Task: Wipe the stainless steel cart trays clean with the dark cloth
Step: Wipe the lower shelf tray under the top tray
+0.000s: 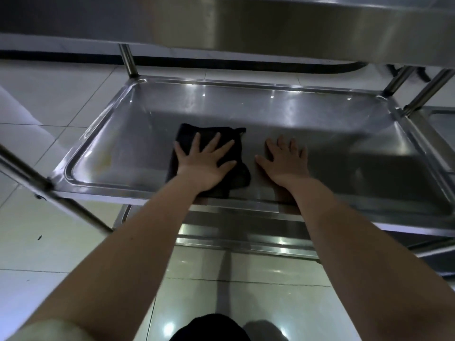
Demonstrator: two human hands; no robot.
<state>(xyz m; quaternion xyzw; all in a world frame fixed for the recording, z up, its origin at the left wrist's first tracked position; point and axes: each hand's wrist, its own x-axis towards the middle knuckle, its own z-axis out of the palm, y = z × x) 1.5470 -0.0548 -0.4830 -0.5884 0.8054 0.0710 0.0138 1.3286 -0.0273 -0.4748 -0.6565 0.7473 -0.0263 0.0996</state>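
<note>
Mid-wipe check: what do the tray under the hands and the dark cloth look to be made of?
Shallow rectangular silver tray: most likely stainless steel with a polished finish; it shows bright glints and soft reflections. Dark, near-black folded cloth under the left hand: soft textile, matte; it gives no glare and has limp, rumpled edges. The weave is too blurred to tell.

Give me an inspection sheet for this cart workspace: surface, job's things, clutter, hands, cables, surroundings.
Surface: shiny rimmed stainless steel middle tray, streaked with reflections.
Job's things: dark folded cloth lies flat near the tray's front edge, left of centre.
Clutter: small dark fleck on the floor, left of the cart.
Hands: left hand flat, fingers spread, presses on the cloth; right hand flat on bare steel beside it.
Cables: nothing seen.
Surroundings: upper steel tray overhead, lower steel shelf below, pale glossy floor tiles.
</note>
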